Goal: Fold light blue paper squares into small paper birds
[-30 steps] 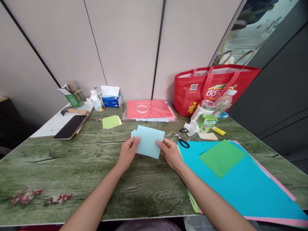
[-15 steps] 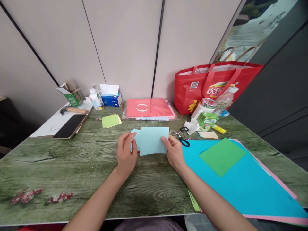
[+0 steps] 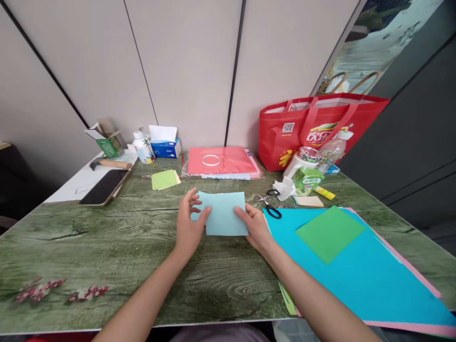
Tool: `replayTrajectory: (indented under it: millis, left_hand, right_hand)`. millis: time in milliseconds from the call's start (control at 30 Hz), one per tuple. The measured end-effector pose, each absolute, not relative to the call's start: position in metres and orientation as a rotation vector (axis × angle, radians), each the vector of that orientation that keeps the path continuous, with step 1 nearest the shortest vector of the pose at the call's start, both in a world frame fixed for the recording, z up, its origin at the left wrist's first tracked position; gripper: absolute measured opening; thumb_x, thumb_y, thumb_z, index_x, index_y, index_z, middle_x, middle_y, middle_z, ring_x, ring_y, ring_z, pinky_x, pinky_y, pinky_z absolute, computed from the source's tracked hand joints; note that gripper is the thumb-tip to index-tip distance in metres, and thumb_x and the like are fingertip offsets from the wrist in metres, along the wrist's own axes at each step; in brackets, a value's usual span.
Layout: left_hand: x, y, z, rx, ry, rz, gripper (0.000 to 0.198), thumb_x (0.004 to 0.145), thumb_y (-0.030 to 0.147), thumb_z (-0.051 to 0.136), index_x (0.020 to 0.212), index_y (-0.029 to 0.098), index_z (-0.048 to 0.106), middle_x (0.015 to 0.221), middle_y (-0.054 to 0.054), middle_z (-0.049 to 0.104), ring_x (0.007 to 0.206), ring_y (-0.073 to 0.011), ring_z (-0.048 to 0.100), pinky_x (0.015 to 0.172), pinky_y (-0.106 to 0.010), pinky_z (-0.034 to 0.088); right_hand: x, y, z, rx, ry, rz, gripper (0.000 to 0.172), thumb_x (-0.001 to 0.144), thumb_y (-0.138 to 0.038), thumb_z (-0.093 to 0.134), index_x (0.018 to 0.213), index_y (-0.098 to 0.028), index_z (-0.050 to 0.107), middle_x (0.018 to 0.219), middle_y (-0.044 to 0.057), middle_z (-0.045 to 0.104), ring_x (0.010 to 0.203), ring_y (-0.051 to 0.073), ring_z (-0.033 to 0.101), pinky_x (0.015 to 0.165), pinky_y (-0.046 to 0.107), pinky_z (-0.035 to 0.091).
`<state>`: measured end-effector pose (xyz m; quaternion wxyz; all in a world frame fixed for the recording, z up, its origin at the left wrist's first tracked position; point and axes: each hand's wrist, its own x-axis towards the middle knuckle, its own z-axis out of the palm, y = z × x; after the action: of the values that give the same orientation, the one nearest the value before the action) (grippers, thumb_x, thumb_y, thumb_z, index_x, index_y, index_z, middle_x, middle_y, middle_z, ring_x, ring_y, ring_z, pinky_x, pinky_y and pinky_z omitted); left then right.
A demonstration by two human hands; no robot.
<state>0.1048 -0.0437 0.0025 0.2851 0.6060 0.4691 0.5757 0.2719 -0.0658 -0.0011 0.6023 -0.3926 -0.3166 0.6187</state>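
A light blue paper sheet (image 3: 223, 221) is held up over the table in front of me. My right hand (image 3: 257, 225) pinches its right edge, with the thumb on the front and the fingers behind. At the left edge, the thumb of my left hand (image 3: 190, 221) lies against the sheet's face, while its other fingers are spread and hold nothing I can see. More light blue paper (image 3: 202, 199) shows behind the sheet's left side, mostly hidden. Black-handled scissors (image 3: 272, 206) lie open on the table, just beyond my right hand.
Large blue paper (image 3: 356, 285) with a green sheet (image 3: 329, 235) on it covers the right side. Behind stand a red bag (image 3: 281, 137), a plastic bottle (image 3: 335, 149) and a green box (image 3: 308, 180). Green paper pieces (image 3: 164, 179), a phone (image 3: 105, 186) and a hammer (image 3: 114, 164) lie to the left.
The light blue sheet has come slightly down and left. My left hand's fingers have opened out, and its thumb has moved onto the sheet's left edge. My right hand keeps its pinch.
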Motion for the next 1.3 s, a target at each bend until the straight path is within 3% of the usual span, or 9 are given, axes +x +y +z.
replayTrajectory:
  millis: [67,167,200,333,500,667,933,1133,1300]
  left_hand:
    - [0.104,-0.047,0.004,1.81,1.349,1.632,0.04,0.077,0.025,0.066,0.114,0.022,0.052,0.096,-0.004,0.055,0.08,-0.0148,0.055,0.07,-0.029,0.049]
    - [0.106,-0.053,0.003,2.066,1.283,1.636,0.006,0.083,0.02,0.058,0.089,0.02,0.06,0.08,-0.001,0.055,0.065,-0.0105,0.051,0.061,-0.024,0.047]
    - [0.107,-0.054,0.002,2.102,1.232,1.586,0.005,0.085,0.02,0.055,0.085,0.02,0.061,0.08,-0.001,0.057,0.062,-0.0097,0.052,0.057,-0.022,0.047]
    - [0.111,-0.055,-0.004,1.925,1.174,1.328,0.025,0.08,0.03,0.063,0.103,0.021,0.063,0.096,-0.006,0.065,0.065,-0.0117,0.061,0.054,-0.023,0.053]
    - [0.113,-0.053,0.003,1.491,1.002,1.126,0.059,0.066,0.04,0.074,0.119,0.02,0.057,0.106,-0.009,0.068,0.091,-0.0242,0.066,0.071,-0.034,0.057]
    - [0.114,-0.056,0.014,1.409,0.923,1.094,0.06,0.068,0.043,0.071,0.12,0.016,0.056,0.107,-0.01,0.068,0.088,-0.0234,0.066,0.072,-0.032,0.054]
    - [0.108,-0.054,0.018,1.423,0.975,1.053,0.063,0.068,0.033,0.072,0.125,0.018,0.05,0.108,-0.011,0.068,0.091,-0.0229,0.064,0.074,-0.031,0.05]
    - [0.107,-0.051,0.01,1.557,1.085,1.054,0.043,0.071,0.031,0.069,0.113,0.023,0.063,0.112,-0.005,0.065,0.086,-0.0194,0.061,0.07,-0.027,0.047]
    - [0.105,-0.044,0.007,1.262,1.069,1.275,0.045,0.067,0.033,0.073,0.109,0.019,0.063,0.102,-0.006,0.066,0.084,-0.0179,0.059,0.068,-0.026,0.048]
  right_hand:
    - [0.273,-0.064,-0.003,-0.92,-0.712,1.403,0.033,0.058,-0.042,0.08,0.079,-0.019,0.068,0.07,0.001,0.072,0.059,0.019,0.064,0.059,0.031,0.051]
    - [0.275,-0.061,-0.005,-0.938,-0.657,1.298,0.033,0.059,-0.042,0.08,0.078,-0.019,0.067,0.071,0.001,0.072,0.061,0.019,0.064,0.06,0.031,0.051]
    - [0.275,-0.06,-0.006,-0.942,-0.65,1.255,0.033,0.059,-0.043,0.079,0.079,-0.019,0.066,0.071,0.0,0.072,0.062,0.019,0.063,0.06,0.031,0.05]
    - [0.276,-0.061,-0.008,-0.995,-0.785,1.132,0.033,0.067,-0.049,0.071,0.079,-0.019,0.065,0.066,-0.001,0.068,0.056,0.015,0.057,0.052,0.026,0.044]
    - [0.276,-0.07,-0.006,-1.163,-1.178,0.889,0.03,0.076,-0.047,0.062,0.066,-0.019,0.063,0.056,-0.003,0.057,0.049,0.011,0.043,0.045,0.022,0.032]
    - [0.271,-0.077,-0.003,-1.144,-1.483,0.71,0.022,0.075,-0.042,0.064,0.066,-0.022,0.069,0.061,0.0,0.064,0.055,0.015,0.052,0.054,0.026,0.04]
    - [0.271,-0.077,-0.013,-1.072,-1.676,0.586,0.016,0.081,-0.038,0.061,0.086,-0.027,0.07,0.079,0.004,0.072,0.068,0.021,0.063,0.064,0.031,0.046]
    - [0.271,-0.075,-0.014,-1.169,-1.685,0.456,0.023,0.076,-0.042,0.066,0.088,-0.022,0.064,0.079,0.005,0.066,0.07,0.02,0.06,0.064,0.031,0.046]
    - [0.274,-0.071,-0.008,-1.181,-1.528,0.505,0.041,0.065,-0.039,0.076,0.099,-0.022,0.06,0.103,0.009,0.061,0.094,0.024,0.056,0.076,0.035,0.048]
